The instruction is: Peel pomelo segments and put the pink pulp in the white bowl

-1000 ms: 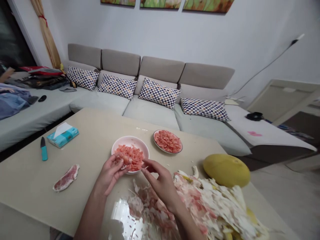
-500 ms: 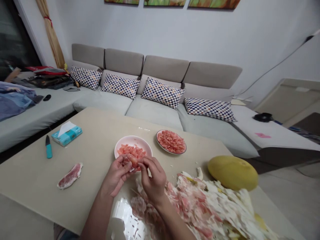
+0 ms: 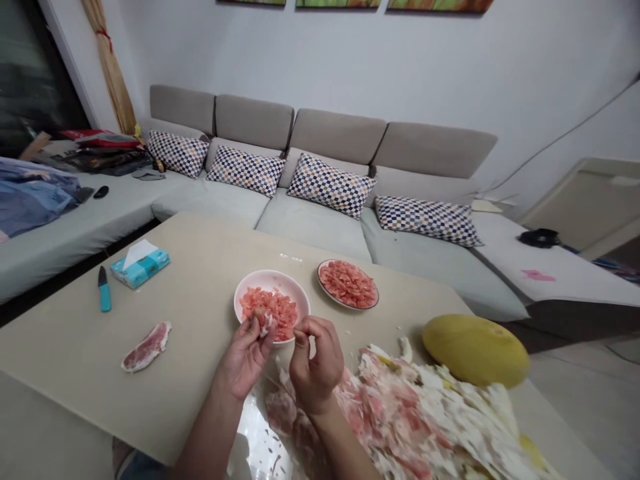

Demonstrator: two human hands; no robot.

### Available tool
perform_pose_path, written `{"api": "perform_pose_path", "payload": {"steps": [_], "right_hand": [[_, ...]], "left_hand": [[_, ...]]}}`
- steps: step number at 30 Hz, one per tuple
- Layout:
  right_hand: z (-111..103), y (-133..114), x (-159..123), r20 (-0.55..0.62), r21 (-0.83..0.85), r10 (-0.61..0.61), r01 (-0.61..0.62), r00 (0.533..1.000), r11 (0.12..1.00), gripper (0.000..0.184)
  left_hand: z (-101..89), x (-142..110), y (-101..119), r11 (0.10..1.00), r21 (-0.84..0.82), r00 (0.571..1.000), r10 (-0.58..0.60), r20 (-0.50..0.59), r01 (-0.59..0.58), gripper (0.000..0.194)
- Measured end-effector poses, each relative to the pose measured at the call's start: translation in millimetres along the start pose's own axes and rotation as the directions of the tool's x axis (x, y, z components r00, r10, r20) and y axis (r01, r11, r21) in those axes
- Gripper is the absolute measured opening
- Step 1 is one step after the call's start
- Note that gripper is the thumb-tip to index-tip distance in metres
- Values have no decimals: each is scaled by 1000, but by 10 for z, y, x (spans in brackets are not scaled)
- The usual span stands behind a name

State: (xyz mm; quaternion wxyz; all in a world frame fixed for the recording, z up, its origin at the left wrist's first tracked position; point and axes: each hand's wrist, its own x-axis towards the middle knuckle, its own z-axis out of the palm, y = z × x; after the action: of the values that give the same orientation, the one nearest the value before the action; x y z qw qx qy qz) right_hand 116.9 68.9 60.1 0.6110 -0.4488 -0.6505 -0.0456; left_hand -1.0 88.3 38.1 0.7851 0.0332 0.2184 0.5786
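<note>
Above the white bowl's near rim in the head view, the left hand grips a fruit piece, its long axis unclear; just left of the right hand's fingers, pinched together, perhaps holding something, I cannot tell.

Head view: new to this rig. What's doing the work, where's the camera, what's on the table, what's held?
No machine: a person works bare-handed. Every picture comes from one camera worn on that person's head, looking forward and down. The left hand holds a pinkish-white piece, near a bowl of pink pieces. The right hand is pinched; its contents are unclear. The table also bears a plate of similar pieces, peelings, a yellow fruit, a pink segment, a tissue pack and a knife.
</note>
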Motion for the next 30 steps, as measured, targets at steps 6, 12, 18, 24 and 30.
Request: {"api": "perform_pose_path", "payload": {"steps": [6,12,18,24,30], "right_hand": [[-329,-24,-147,307,18,130,-142,943,990,23],[-727,262,-602,451,-325,238,-90,860,941,40],[-934,410,-636,590,-351,336,-142,734,926,23],[-807,414,-446,583,-303,310,-153,751,941,25],[-438,327,34,508,-7,287,-330,812,944,31]], "left_hand": [[34,-11,95,980,133,985,135,108,-149,22],[81,-97,106,928,320,978,153,144,-193,37],[96,-83,121,836,468,958,246,146,-286,53],[15,27,113,658,654,924,324,202,-373,40],[-10,67,90,570,730,921,309,236,-378,31]]}}
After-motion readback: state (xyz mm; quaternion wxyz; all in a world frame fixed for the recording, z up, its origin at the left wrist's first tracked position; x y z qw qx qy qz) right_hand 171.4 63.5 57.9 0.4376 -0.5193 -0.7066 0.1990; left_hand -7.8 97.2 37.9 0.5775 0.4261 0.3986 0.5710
